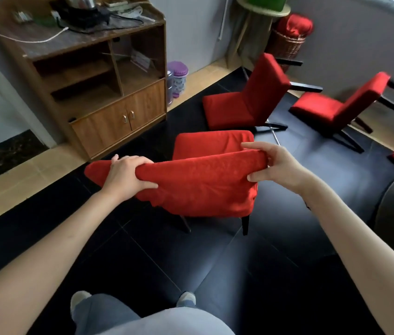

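Two hands grip the soft red fabric cover on the chair's backrest: left hand clenches its bunched top edge, right hand pinches the corner; limp, light, stretchy cloth.

Chair cover: red cloth, matt, with a soft napped, velvet-like surface, creased where it is gathered. Chair legs: black, smooth, low sheen; whether wood or metal cannot be told. Floor: dark tiles, glossy, reflective, with thin grout lines; the border strip is pale beige tile, duller. Cabinet: brown wood-grain finish, satin, with small bright metal door handles; its top surface looks marbled and polished. Kettle: shiny metal. Basket: woven wicker, rough. Bin: purple plastic, perforated. Walls: grey, matt.
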`<state>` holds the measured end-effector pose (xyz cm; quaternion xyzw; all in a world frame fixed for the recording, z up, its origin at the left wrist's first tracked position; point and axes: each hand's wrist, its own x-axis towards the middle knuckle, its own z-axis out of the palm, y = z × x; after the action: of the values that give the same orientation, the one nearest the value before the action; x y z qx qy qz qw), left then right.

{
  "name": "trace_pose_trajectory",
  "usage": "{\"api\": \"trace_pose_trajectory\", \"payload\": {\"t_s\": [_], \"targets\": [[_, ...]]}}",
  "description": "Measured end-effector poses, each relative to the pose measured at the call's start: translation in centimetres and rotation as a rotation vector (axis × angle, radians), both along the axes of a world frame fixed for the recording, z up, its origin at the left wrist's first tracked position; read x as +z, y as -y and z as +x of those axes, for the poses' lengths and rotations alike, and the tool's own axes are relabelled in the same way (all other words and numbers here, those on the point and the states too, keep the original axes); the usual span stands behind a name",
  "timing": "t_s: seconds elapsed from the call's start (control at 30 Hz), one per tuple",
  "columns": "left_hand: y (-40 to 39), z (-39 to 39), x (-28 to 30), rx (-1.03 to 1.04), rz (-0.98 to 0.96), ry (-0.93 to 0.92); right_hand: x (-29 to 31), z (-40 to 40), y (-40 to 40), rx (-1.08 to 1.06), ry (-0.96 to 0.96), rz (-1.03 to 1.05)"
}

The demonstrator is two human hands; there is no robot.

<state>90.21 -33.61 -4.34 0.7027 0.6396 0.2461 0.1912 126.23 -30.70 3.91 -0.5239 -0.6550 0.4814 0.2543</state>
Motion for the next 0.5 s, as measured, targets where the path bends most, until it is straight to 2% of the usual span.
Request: {"api": "trace_pose_trajectory", "payload": {"t_s": [0.1, 0.37, 0.5], "targets": [[-1.3, 1.7, 0.9, -0.05, 0.033, -0.02, -0.7, 0.9, 0.2, -0.116, 0.148, 0.121], [-5.8, 6.2, 2.7, -0.198, 0.025, -0.14, -6.0, 4.4, 4.0, -0.333, 0.03, -0.019], [-7.2, 7.1, 2.8, -0.198, 0.031, -0.151, -7.7, 4.2, 4.1, -0.435, -0.021, -0.013]]}}
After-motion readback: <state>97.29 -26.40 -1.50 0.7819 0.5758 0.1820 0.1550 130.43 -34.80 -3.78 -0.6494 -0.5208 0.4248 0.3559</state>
